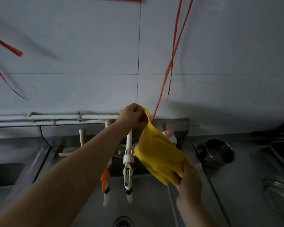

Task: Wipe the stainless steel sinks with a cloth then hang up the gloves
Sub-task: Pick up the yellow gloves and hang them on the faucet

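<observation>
You look to be on the last step, hanging up the gloves; the wiping appears finished, though no cloth is in view to confirm it. Your left hand (pixel 130 114) is raised toward the wall and pinches the cuff edge of the yellow glove (pixel 159 154) between fingers and thumb; your right hand (pixel 189 182) sits lower and nearer you, closed on the glove's finger end, so the glove stretches slantwise between the two hands. Whether it is one glove or a pair laid together, you cannot tell from here.

The red string (pixel 170 63) drops down the wall and passes just beside your left hand, on its right, then runs on behind the glove toward the white tap (pixel 128 161) below that hand; the next move, as I judge it, is to loop or hook the cuff onto that string, which calls for keeping the cuff pinched until it is caught, and easing your right hand's hold only then; let go early and the glove may drop into the sink (pixel 147 202) beneath both hands.
</observation>
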Tool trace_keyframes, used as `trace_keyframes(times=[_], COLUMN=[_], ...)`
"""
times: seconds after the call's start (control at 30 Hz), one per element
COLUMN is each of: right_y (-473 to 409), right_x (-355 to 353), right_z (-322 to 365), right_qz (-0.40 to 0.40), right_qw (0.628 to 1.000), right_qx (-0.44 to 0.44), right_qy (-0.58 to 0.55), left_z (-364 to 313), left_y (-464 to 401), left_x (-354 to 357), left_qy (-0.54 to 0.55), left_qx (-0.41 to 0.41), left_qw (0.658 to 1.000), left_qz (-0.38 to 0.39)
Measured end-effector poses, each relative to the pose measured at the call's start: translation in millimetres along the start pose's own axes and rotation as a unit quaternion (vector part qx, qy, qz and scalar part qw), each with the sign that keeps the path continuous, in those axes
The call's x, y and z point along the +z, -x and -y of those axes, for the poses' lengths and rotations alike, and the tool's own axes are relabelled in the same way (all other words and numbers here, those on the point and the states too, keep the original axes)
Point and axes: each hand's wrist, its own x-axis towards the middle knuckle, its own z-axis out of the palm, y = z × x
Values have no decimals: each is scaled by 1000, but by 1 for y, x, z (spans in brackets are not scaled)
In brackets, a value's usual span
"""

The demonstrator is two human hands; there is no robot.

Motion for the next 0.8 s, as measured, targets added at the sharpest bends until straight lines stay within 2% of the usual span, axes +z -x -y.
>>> trace_keyframes(times=[0.17,0.23,0.37,0.47,0.63,0.8], right_y=[-6,-7,-9,-13,-15,-11], right_x=[-1,0,4,6,6,9], right_z=[-3,-5,-12,-18,-26,-24], right_qz=[36,52,77,62,12,20], right_qw=[999,998,996,997,996,991], right_qx=[37,45,53,26,-18,-60], right_qy=[-7,-3,14,39,90,120], left_z=[12,16,19,15,12,15], left_y=[1,1,1,1,8,16], left_x=[15,14,2,-3,-5,-8], left_qy=[15,-51,-108,-145,-36,-22], left_qx=[-49,-43,-28,-17,-47,-85], left_qw=[996,995,992,989,997,995], left_qz=[67,77,53,22,44,50])
